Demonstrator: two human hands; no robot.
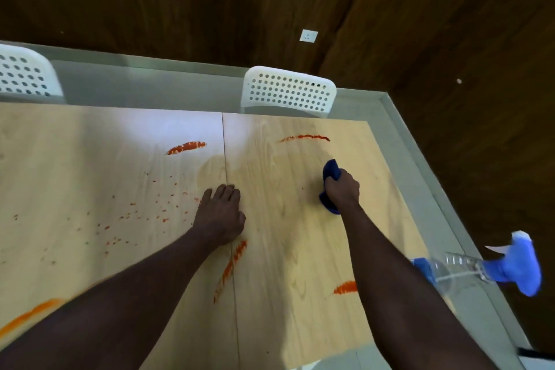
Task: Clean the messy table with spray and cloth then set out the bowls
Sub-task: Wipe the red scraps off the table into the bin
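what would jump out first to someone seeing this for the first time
The orange-red sauce smears and spatter across the pale wooden table catch the eye first. Next comes the right hand gripping a dark blue cloth on the table's right half, with the left hand flat near the centre seam. A clear spray bottle with a blue trigger head sits at the right edge.

Right hand (342, 189) grips a dark blue cloth (330, 173) against the light wooden table (285, 219) toward its far right corner. Left hand (220, 213) rests flat at centre (over the seam). Clear spray bottle with blue trigger (480, 267) stands at the right edge. Orange-red smears (186, 147) mark the surface.
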